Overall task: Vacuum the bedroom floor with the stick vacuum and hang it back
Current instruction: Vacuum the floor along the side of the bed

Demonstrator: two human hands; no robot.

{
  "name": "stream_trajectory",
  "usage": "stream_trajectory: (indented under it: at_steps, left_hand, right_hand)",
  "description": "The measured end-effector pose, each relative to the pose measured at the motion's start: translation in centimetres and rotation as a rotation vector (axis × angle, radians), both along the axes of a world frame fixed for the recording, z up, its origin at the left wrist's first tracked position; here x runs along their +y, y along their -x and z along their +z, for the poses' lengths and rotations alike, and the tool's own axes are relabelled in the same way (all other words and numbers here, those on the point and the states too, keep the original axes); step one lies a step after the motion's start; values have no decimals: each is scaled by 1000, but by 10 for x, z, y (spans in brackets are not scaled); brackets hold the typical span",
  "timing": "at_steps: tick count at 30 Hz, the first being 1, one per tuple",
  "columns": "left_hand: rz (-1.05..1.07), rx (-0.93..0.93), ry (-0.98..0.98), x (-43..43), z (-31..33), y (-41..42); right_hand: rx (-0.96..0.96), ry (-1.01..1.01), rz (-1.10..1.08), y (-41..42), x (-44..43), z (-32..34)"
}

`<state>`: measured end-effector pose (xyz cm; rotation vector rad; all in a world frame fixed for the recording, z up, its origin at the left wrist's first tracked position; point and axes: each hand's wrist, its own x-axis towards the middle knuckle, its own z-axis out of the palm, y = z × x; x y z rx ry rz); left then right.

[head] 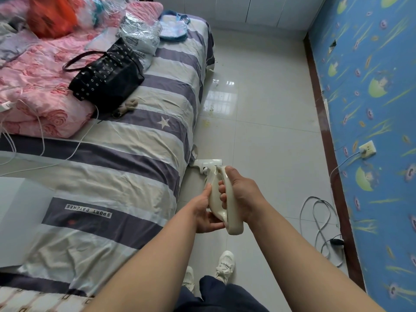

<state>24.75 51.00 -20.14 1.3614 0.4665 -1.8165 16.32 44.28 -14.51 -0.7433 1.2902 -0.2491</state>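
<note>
A wide bed with a purple-and-cream striped sheet (pixel 144 136) fills the left side, and a glossy white tiled floor (pixel 265 113) runs between it and the blue patterned wall (pixel 369 91) on the right. On the bed lie a pink rose-print quilt (pixel 38 91) and a black studded leather handbag (pixel 108 75).

The cream plastic stick vacuum (pixel 217 197) stands on the floor just beside the bed's edge, its white floor head (pixel 207 164) against the hanging sheet. The right hand (pixel 240 194) is wrapped around the loop handle, fingers curled through the opening and thumb on top, the arm stretched forward and down. The left hand (pixel 206 212) clasps the vacuum's body just under and to the left of the handle, fingertips pressed to its side. Greenish crumbs (pixel 208 115) dot the tiles farther ahead. A grey cable (pixel 319 221) coils on the floor near the wall, right of the hands.
</note>
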Motion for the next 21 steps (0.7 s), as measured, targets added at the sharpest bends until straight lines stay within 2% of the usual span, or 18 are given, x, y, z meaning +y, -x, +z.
stream_trajectory:
  at_steps: [21]
  left_hand:
    - [84,12,39,-52,2,30]
  right_hand:
    - [-27,29,71,25,-59,4]
